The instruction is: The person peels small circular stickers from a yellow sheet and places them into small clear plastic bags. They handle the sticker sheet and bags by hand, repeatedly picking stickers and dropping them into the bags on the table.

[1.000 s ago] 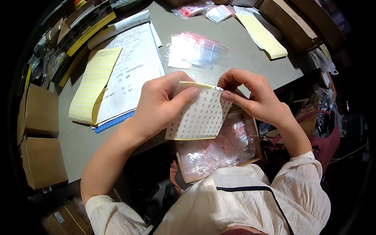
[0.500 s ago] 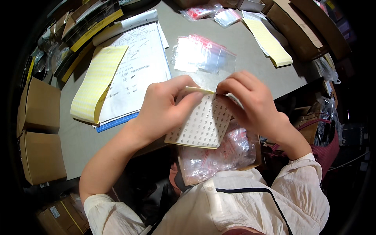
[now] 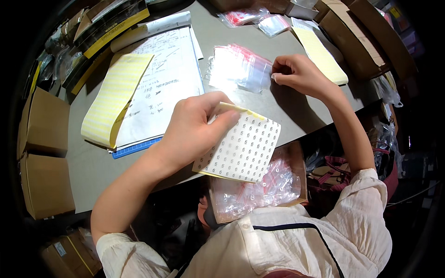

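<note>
My left hand [image 3: 197, 127] grips a sheet of stickers [image 3: 241, 148] by its upper left part, thumb on top. The sheet is white with rows of small printed marks, and its top edge shows yellow backing. Beyond it, my right hand [image 3: 296, 74] is at the right edge of a pile of clear zip bags [image 3: 236, 69] with red seal strips. Its thumb and forefinger are pinched together; a small pale bit shows at the tips, too small to name. Below the sheet, a cardboard box [image 3: 303, 185] full of small clear bags [image 3: 278, 180] rests at my lap.
Yellow label strips lie on the left [image 3: 116, 92] and at the far right [image 3: 322, 55]. Handwritten papers [image 3: 171, 83] lie on a blue board [image 3: 139, 148]. Cardboard boxes [image 3: 46, 185] stand along the left edge. More bag packs [image 3: 273, 25] lie at the back.
My right hand has left the sticker sheet and moved up and right to the bag pile. The sheet stays in my left hand, its right side now flatter and uncovered.
</note>
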`<state>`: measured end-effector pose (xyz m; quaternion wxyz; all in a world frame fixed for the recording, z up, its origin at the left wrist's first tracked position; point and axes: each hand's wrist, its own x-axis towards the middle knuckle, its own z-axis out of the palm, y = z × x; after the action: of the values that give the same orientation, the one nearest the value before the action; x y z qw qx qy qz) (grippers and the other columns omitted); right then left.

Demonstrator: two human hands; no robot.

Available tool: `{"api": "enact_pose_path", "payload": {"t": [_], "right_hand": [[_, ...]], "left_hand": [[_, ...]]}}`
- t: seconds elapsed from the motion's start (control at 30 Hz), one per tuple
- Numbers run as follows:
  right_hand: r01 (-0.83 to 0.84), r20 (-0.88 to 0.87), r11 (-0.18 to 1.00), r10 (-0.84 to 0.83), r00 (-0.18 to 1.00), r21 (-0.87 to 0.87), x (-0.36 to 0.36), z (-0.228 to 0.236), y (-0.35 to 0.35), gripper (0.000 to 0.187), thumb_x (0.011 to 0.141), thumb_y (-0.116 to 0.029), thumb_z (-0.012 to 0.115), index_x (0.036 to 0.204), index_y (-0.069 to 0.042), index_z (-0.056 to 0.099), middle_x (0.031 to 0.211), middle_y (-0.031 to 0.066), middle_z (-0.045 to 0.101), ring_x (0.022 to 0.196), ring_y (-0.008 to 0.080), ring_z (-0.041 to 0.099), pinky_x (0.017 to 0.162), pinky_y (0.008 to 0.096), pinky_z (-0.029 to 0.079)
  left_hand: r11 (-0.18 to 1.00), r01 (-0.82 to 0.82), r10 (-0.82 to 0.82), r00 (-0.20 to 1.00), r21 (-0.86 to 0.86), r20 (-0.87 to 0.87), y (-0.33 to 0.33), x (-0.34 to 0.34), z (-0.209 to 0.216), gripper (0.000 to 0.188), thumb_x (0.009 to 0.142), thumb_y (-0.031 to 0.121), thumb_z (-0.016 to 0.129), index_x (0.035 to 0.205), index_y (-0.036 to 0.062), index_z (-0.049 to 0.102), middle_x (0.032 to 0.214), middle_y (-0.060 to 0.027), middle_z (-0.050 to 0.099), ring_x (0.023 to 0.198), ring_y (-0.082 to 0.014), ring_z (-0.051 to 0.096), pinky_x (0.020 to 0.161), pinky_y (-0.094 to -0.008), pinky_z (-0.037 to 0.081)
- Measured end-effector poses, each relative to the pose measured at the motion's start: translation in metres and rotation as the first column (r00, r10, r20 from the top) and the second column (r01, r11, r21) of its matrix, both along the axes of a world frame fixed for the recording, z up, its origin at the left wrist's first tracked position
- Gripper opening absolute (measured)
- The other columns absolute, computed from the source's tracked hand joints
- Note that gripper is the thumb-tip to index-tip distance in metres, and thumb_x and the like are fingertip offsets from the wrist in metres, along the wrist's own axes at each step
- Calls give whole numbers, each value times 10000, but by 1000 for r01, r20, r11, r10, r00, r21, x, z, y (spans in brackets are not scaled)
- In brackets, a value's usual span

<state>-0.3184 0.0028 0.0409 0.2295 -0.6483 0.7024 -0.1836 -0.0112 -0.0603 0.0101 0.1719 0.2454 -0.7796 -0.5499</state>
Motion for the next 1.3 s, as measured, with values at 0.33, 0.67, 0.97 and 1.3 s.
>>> {"api": "enact_pose_path", "payload": {"t": [0.33,0.67,0.97,1.3], "right_hand": [[-101,107,994,97,989,31,-5,17,-6,162,934,-103,758,1010,13,673,841,80,673,798,124,646,744,274,532],[-56,-355,973,-28,934,-222,-11,-14,-14,235,892,-146,749,1049,-10,639,920,217,687,879,398,666,773,464,516],[150,-19,988,-150,989,46,-16,-1,76,635,843,-387,911,1277,-55,586,795,2,526,754,113,482,673,289,402],[-60,217,997,70,974,-55,43,16,119,380,944,-309,822,1157,-24,686,891,16,683,827,118,621,739,273,476]], "left_hand": [[999,9,-10,1000,-36,-15,1,-2,-1,208,1007,184,718,1017,-23,712,858,-23,720,787,-46,612,698,-240,488],[1000,5,-5,1000,2,-8,1,0,1,188,1005,167,725,1038,-17,708,894,-24,724,834,-53,626,751,-239,504],[989,17,14,976,145,-216,-19,3,9,226,995,200,721,1031,-23,716,896,-43,741,810,-73,665,744,-245,534],[994,46,-28,983,98,-182,-20,4,12,199,987,174,740,1033,-19,723,880,-27,728,798,-53,644,733,-226,510]]}}
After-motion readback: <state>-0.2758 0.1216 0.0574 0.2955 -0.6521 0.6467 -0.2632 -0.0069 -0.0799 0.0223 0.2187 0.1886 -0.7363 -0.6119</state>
